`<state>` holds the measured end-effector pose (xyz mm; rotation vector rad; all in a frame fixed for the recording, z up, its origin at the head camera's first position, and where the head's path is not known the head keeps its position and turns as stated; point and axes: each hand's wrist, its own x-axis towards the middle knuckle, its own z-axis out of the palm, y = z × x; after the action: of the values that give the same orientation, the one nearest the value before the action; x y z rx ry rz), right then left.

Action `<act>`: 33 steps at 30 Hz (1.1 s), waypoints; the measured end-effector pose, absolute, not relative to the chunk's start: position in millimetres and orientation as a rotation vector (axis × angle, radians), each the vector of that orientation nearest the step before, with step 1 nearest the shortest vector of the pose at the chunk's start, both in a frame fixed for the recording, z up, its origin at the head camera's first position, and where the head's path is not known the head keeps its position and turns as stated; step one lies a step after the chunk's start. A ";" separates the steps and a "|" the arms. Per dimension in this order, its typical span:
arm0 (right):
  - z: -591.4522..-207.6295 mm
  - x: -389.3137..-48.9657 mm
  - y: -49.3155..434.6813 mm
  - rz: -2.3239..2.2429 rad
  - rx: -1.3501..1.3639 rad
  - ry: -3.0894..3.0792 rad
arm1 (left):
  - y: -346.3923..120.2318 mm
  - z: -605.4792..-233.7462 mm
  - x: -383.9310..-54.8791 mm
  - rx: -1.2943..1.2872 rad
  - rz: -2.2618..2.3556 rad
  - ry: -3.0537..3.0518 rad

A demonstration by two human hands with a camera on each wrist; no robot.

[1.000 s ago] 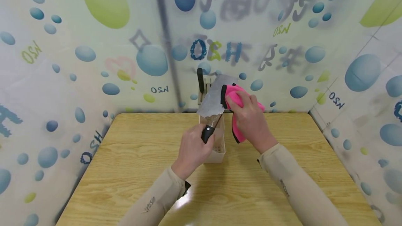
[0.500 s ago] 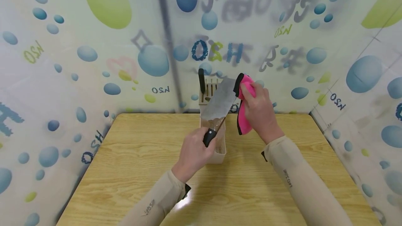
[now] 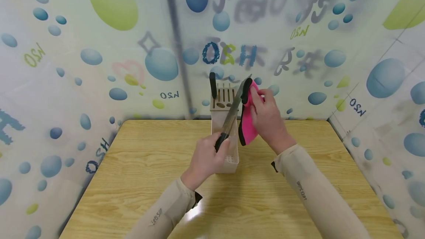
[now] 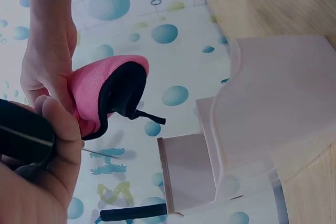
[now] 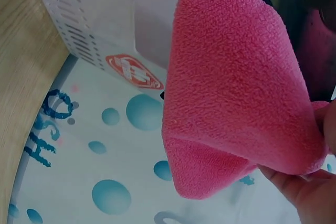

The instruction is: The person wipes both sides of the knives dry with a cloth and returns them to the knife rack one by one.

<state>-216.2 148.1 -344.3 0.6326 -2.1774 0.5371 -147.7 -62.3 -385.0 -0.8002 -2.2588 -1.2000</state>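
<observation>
My left hand grips the black handle of a cleaver. Its broad metal blade points up and away, turned nearly edge-on in the head view. In the left wrist view, my curled fingers wrap the dark handle. To the right, my right hand holds a pink cloth with black trim between thumb and fingers. The cloth's upper part lies against the blade near its far end and hides some of it. Fuzzy folded fabric of the cloth fills much of the right wrist view.
Behind the hands a beige knife holder stands on the wooden table, with slots on top and a perforated front compartment. One black-handled knife sits in its left slot. A wall sheet with printed bubbles surrounds the table's back and sides.
The cleaver's blade has rotated from showing its broad face to nearly edge-on. My right hand moved right and then back left with the cloth against the blade.
</observation>
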 end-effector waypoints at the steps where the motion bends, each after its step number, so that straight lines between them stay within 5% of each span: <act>1: -344.6 -215.2 146.2 0.531 0.646 -2.177 | -62.5 -384.1 -148.2 -0.806 -1.215 -2.256; 33: -352.6 -198.5 127.2 0.421 0.921 -2.121 | -70.7 -370.7 -154.0 -0.784 -1.573 -2.368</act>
<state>-198.5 127.2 -352.6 0.9212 -2.1212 0.4213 -154.0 -70.7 -370.7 -0.7835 -2.3685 -1.5733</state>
